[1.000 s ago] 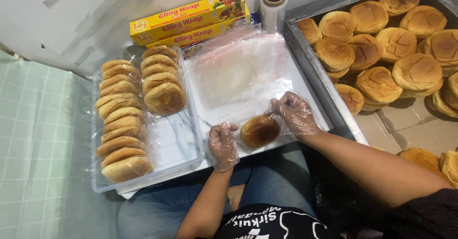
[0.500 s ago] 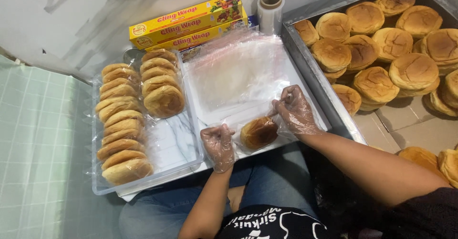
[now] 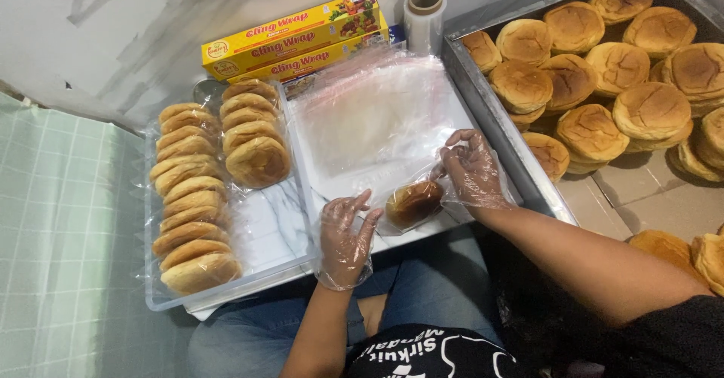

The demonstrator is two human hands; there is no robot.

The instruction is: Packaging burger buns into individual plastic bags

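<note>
1. A clear tray (image 3: 256, 287) on the left holds two rows of wrapped buns (image 3: 192, 197).
2. The left hand (image 3: 343, 231), in a thin plastic glove, lies open with fingers spread, just left of the bun (image 3: 413, 203).
3. The bun sits inside a clear bag (image 3: 377, 118) on the white board (image 3: 452, 223), between both hands.
4. The right hand (image 3: 473, 171), also gloved, pinches the bag's film beside the bun.
5. A metal tray (image 3: 490, 114) on the right holds many bare buns (image 3: 596, 69).

Glossy clear plastic wrap (image 3: 377, 122); matt grey metal tray (image 3: 498, 122).
</note>
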